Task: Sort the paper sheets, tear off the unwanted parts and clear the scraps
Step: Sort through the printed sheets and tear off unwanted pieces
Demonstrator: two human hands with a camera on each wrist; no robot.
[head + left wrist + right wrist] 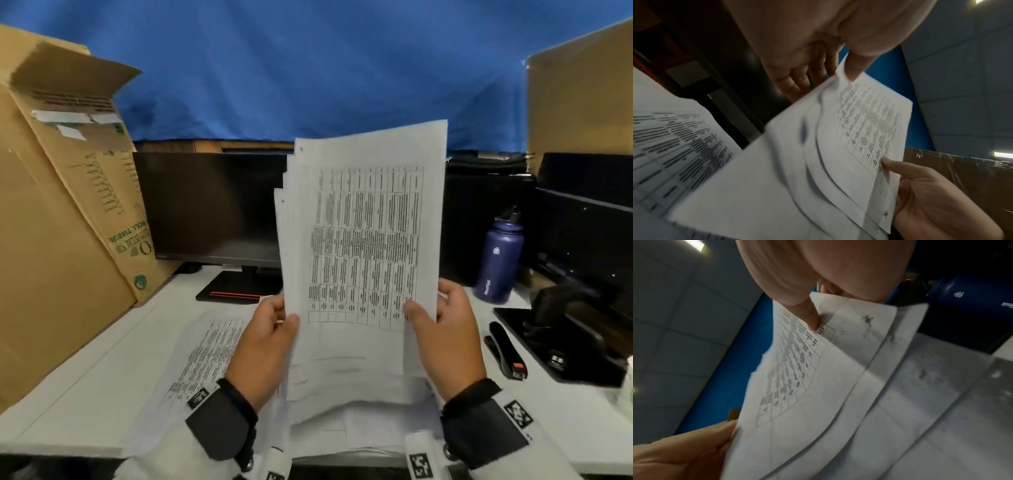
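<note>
I hold a fanned stack of several printed sheets (363,246) upright above the desk, a table of text on the front page. My left hand (270,339) pinches the stack's lower left edge, thumb on the front. At the lower right edge my right hand (442,329) pinches it the same way. The left wrist view shows the stack (838,154) from below with the left thumb at its corner. From the right wrist the stack (818,386) shows with the thumb pressed on the table's corner. More printed sheets (205,353) lie flat on the white desk (85,377).
A dark monitor (212,205) stands behind the sheets. Cardboard boxes (61,205) lean at the left and another (582,89) stands at the right. A navy bottle (500,260), a black stapler (507,353) and a black stand (555,329) sit to the right.
</note>
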